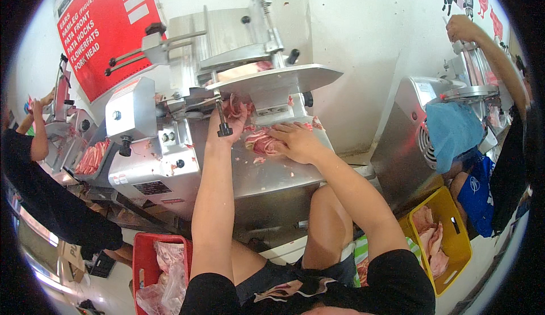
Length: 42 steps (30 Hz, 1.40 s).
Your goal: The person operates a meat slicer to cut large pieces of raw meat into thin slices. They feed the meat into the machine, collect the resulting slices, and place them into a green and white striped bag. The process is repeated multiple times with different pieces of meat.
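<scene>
A metal meat slicer (250,170) stands in front of me, with a block of meat (241,72) on its carriage above the slanted plate. My left hand (231,123) reaches under that plate beside a black-knobbed rod. Its fingers curl around thin raw meat slices (234,105), partly hidden by the hand and machine. On the slicer's flat metal base lies a pile of red and white meat slices (263,143). Over the pile's right side rests my right hand (298,143), palm down with fingers stretched out. Small meat scraps lie around both hands.
At lower left stands a red crate (138,258) with bagged meat; a yellow crate (454,281) holding meat pieces is at lower right. Other people work at slicers on both sides. A tray of meat strips (92,157) sits to the left.
</scene>
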Tool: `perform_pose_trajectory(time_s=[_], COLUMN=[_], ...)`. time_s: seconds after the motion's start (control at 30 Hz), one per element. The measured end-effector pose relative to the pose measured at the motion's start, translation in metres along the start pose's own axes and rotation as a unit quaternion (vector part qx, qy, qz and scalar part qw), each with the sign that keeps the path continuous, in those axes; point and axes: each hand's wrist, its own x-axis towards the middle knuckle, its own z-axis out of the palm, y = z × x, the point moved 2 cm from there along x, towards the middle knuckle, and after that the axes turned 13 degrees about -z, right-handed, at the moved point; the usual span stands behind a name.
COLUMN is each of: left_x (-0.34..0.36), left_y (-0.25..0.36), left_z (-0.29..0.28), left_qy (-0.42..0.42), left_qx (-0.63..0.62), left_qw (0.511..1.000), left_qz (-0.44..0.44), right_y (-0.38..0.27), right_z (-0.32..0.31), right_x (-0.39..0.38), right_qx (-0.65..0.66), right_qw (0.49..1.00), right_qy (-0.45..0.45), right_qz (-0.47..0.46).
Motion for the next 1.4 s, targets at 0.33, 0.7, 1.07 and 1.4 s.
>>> perform_pose_trajectory(time_s=[0.33,0.7,1.07,1.4], left_x=[-0.039,-0.064,-0.045,-0.024], left_y=[-0.011,-0.063,0.010,0.000], left_z=[-0.037,0.031,-0.003,-0.004], left_qy=[0.080,0.102,0.048,0.094], left_qx=[0.089,0.676,0.340,-0.039], left_qw=[0.991,0.725,0.929,0.995], left_qz=[0.063,0.087,0.140,-0.014], right_y=[-0.001,0.019,-0.003,0.004], right_z=[0.001,-0.016,-0.001,0.005], right_x=[0.011,0.011,0.013,0.006], right_qx=[0.042,0.242,0.041,0.011], right_qw=[0.999,0.924,0.995,0.998], right_qy=[0.009,0.195,0.072,0.051], right_qz=[0.001,0.220,-0.052,-0.036])
